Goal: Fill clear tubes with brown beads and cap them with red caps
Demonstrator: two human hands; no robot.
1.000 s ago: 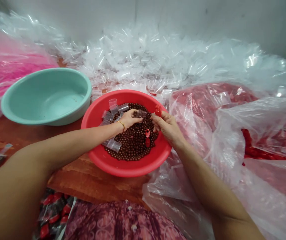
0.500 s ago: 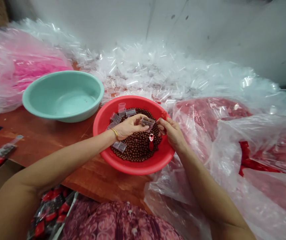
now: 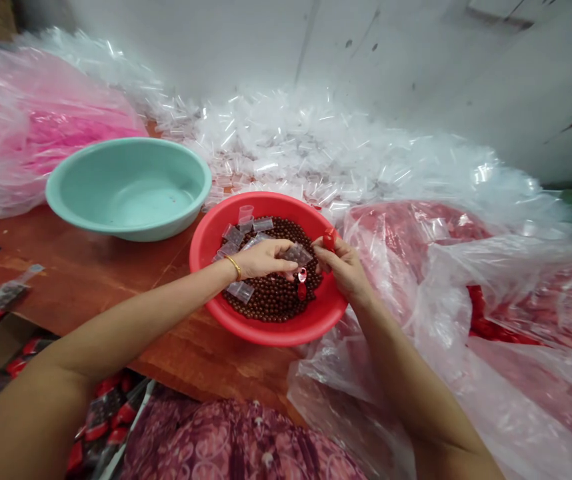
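Note:
Over the red basin [image 3: 323,327], my left hand [image 3: 266,259] is closed on a small clear plastic cup [image 3: 297,254], which looks partly filled with dark balls. My right hand [image 3: 343,263] is just right of the cup, its fingers pinched round a small glossy red cap [image 3: 329,240]. Brown round beads [image 3: 271,310] cover the bottom of the basin. Several clear cups [image 3: 240,291] lie on the beads along the left side. Below the held cup, a small red piece with a white, patterned round top [image 3: 302,283] rests on the beads.
A light green basin [image 3: 129,187] stands at the left on the reddish-brown table [image 3: 176,340]. Clear plastic cups [image 3: 286,140] are heaped at the back. Plastic bags with red contents [image 3: 416,220] lie right, pink ones [image 3: 66,133] left. Filled red-capped cups [image 3: 103,413] sit in a box below.
The cup in my left hand has tilted and turned. The red cap in my right hand now shows more plainly above the fingers. The view has shifted slightly.

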